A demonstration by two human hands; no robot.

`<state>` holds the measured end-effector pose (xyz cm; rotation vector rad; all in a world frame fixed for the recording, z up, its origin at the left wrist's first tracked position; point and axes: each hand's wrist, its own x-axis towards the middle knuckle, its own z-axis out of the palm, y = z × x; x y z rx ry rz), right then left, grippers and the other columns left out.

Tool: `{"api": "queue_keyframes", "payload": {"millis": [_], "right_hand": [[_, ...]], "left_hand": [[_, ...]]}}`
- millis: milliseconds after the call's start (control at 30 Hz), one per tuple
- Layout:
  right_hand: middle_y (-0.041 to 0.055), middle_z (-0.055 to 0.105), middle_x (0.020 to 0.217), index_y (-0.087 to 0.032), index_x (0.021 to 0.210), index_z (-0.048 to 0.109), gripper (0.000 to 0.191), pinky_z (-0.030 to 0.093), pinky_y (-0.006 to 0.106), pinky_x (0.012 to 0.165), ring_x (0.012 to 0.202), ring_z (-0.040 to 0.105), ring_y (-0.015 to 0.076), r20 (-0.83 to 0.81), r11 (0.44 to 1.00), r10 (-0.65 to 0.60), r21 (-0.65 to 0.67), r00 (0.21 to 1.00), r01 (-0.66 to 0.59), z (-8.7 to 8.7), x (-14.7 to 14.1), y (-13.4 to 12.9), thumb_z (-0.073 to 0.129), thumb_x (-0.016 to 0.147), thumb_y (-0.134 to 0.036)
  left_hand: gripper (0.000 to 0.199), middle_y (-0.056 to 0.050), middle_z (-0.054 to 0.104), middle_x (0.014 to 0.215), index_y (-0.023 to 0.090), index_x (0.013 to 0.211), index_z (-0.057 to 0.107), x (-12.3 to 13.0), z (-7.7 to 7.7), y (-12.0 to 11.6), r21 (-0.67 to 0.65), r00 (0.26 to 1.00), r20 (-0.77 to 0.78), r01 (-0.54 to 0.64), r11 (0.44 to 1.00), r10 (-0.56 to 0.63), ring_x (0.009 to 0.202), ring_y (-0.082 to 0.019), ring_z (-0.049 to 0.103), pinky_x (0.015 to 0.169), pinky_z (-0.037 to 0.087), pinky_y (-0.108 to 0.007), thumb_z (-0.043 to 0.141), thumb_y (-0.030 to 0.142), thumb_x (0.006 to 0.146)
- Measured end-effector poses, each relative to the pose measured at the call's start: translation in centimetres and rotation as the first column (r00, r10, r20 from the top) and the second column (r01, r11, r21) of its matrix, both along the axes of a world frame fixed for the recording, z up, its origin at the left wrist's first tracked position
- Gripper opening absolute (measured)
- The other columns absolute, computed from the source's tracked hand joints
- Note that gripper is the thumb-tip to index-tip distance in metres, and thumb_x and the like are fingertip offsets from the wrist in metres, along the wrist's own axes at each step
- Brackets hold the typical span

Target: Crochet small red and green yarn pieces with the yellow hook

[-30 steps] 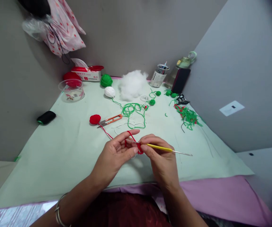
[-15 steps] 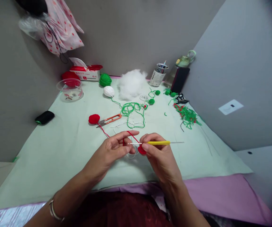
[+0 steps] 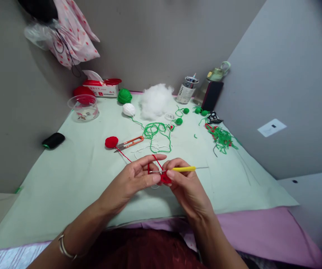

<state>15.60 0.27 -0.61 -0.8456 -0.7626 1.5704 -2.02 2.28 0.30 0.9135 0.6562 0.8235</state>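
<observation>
Between thumb and fingers, my left hand [image 3: 138, 173] pinches the left edge of a small red crocheted piece [image 3: 165, 178]. Red yarn loops over its raised index finger and runs back to a red yarn ball [image 3: 111, 142]. My right hand [image 3: 183, 179] grips a crochet hook with a yellow handle [image 3: 183, 169], its metal tip pointing left at the red piece. Thin white yarn lies partly under the hands. Beyond them are orange-handled thread snips [image 3: 130, 143] and loose green yarn [image 3: 154, 130].
Along the back stand a tissue box [image 3: 102, 89], clear tub [image 3: 85, 110], green ball [image 3: 124, 96], white ball [image 3: 129, 110], white stuffing [image 3: 157, 101], pen can [image 3: 187, 90], phone [image 3: 213, 95] and bottle [image 3: 217, 73]. Tangled scraps [image 3: 223, 139] lie right, a black object [image 3: 53, 141] left.
My right hand and the hook have shifted slightly left, bringing the red piece to my left thumb. My left hand now touches and pinches the piece.
</observation>
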Motion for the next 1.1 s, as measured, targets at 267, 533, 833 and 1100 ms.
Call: {"api": "queue_keyframes", "payload": {"millis": [267, 533, 833, 1100], "right_hand": [[-0.0027, 0.068, 0.071, -0.021, 0.073, 0.073, 0.025, 0.052, 0.021, 0.059, 0.060, 0.064, 0.0104, -0.178, 0.990, 0.110, -0.066, 0.978, -0.124, 0.2, -0.3, -0.3, 0.096, 0.070, -0.028], [-0.0038, 0.067, 0.073, -0.023, 0.075, 0.071, 0.024, 0.044, 0.018, 0.052, 0.057, 0.058, 0.0074, -0.259, 0.985, 0.137, -0.062, 0.956, -0.158, 0.5, 0.0, -0.4, 0.095, 0.073, -0.027], [-0.0033, 0.072, 0.075, -0.023, 0.073, 0.074, 0.029, 0.053, 0.023, 0.063, 0.066, 0.064, 0.0110, -0.058, 0.994, -0.107, -0.020, 0.993, 0.106, 0.5, -0.4, -0.6, 0.100, 0.064, -0.033], [-0.0033, 0.073, 0.072, -0.026, 0.074, 0.080, 0.018, 0.053, 0.020, 0.062, 0.065, 0.064, 0.0098, -0.024, 0.944, -0.307, 0.118, 0.951, 0.308, 0.6, -2.2, -0.5, 0.096, 0.068, -0.029]], "left_hand": [[0.043, 0.002, 0.063, 0.086, 0.027, 0.127, 0.079, -0.2, -0.7, 0.0, 0.034, 0.993, 0.090, 0.078, 0.996, -0.081, 0.084, -0.014, 0.064, 0.089, 0.051, -0.029, 0.086, 0.029, 0.084], [0.047, 0.000, 0.063, 0.086, 0.029, 0.129, 0.080, -0.9, -0.6, -0.1, 0.019, 0.981, 0.127, 0.144, 0.989, -0.145, 0.088, -0.018, 0.068, 0.091, 0.051, -0.032, 0.086, 0.029, 0.083], [0.034, 0.002, 0.068, 0.084, 0.027, 0.110, 0.086, 1.4, 0.7, -1.4, -0.113, 0.965, 0.136, -0.208, 0.971, 0.223, 0.074, -0.011, 0.065, 0.076, 0.051, -0.024, 0.090, 0.019, 0.078], [0.027, 0.001, 0.070, 0.081, 0.025, 0.117, 0.083, 2.2, -0.1, -2.3, -0.014, 0.945, 0.064, -0.320, 0.947, 0.320, 0.084, -0.014, 0.062, 0.088, 0.048, -0.025, 0.079, 0.022, 0.090]]}}
